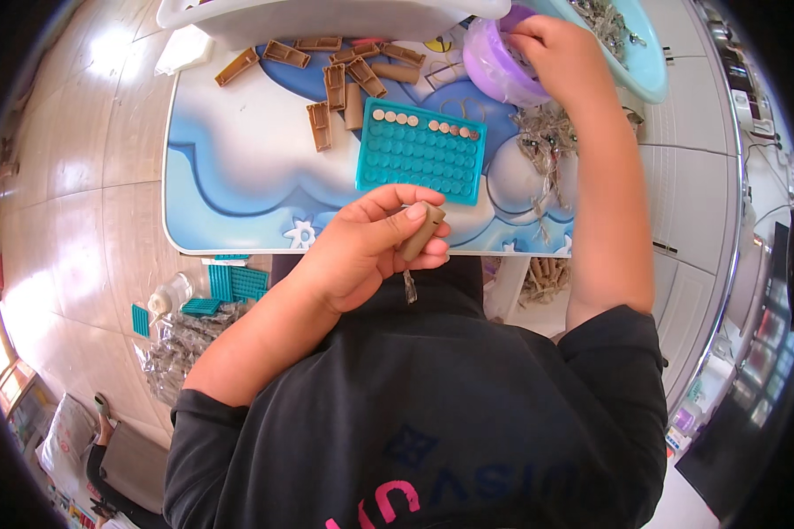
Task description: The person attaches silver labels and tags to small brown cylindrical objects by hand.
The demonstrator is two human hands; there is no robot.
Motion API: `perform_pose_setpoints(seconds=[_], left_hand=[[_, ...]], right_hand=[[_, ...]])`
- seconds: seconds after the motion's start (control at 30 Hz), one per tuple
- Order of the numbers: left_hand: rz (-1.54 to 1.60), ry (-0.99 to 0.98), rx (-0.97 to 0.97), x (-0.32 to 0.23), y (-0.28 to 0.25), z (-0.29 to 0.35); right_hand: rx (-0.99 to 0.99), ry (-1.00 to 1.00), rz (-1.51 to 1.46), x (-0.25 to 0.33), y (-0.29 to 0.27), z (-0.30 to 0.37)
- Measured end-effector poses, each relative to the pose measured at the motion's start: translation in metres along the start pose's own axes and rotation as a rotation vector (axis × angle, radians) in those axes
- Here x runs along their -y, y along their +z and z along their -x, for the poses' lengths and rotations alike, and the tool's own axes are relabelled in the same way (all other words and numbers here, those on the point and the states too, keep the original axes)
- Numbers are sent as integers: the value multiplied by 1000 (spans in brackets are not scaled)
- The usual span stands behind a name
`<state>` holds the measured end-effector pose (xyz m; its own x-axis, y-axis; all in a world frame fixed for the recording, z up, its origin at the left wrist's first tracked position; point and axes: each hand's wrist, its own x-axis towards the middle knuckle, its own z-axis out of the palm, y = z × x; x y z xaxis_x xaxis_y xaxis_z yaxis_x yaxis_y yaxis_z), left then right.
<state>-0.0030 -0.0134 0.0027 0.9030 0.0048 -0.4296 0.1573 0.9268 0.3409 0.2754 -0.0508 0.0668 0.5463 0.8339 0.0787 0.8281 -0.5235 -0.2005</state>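
A: What's in front of the person's body?

B: A brown casing, small and tapered, held at a slant just off the near edge of the table. The left hand has its thumb on top and its fingers curled beneath, closed on it.

A: Anything else there?

B: A clear strip hangs just below the casing; I can't tell whether it's attached.

A: And the right hand?

B: It reaches down into the purple bowl at the far right of the table. The fingertips are hidden inside, so I can't tell how far open they are or whether they have hold of anything.

A: What lies between the hands?

B: A teal tray with rows of round hollows. Small round discs sit in its far row: four at the left, a gap, then five.

A: Further out?

B: Loose brown shells lie scattered left of the bowl, on the blue-and-white table. Behind them stands a white bin; a light-blue basin is beyond the right hand. More teal trays are on the floor at left, beside a pile of clear-wrapped pieces.
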Motion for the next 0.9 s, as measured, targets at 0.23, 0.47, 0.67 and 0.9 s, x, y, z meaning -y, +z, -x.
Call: perform_pose_setpoints(seconds=[0.23,0.47,0.67,0.9], left_hand=[[82,-2,34,-1,-5,-1],[62,19,5,2,-7,1],[96,4,-29,2,-2,2],[188,2,5,8,-7,1]], right_hand=[[126,-76,302,-26,36,-38],[5,57,-93,-22,10,-9],[-90,229,-652,-27,3,16],[-272,126,-924,-9,4,49]])
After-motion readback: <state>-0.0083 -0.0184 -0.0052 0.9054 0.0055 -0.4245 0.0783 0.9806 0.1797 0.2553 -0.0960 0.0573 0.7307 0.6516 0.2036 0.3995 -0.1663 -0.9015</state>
